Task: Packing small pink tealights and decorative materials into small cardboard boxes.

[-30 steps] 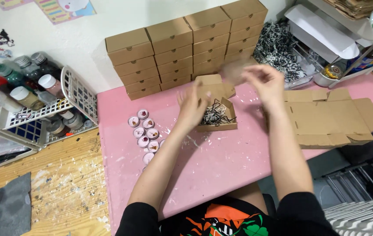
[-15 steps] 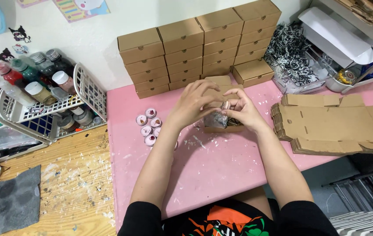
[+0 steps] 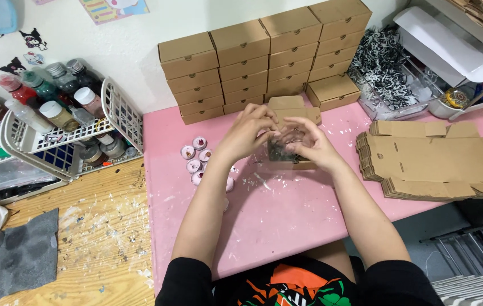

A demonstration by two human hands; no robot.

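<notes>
A small open cardboard box [image 3: 303,165] sits on the pink table top [image 3: 286,221], its lid [image 3: 289,107] tipped back and black-and-white paper shred inside. My left hand [image 3: 247,133] and my right hand [image 3: 312,146] meet just above it. Their fingers pinch what looks like a small clear plastic piece [image 3: 283,143] between them. A cluster of small round pink jars [image 3: 194,157] lies left of my left wrist.
Stacks of closed cardboard boxes [image 3: 264,62] line the wall, with one single box [image 3: 332,90] beside them. Flat box blanks [image 3: 439,164] are piled at right. A tray of shredded paper [image 3: 386,65] stands behind. A white basket of bottles [image 3: 60,130] stands on the wooden surface [image 3: 94,238].
My right hand was up by the box stacks, where a single closed box now sits. Both hands have since come together over the open box, pinching the clear piece.
</notes>
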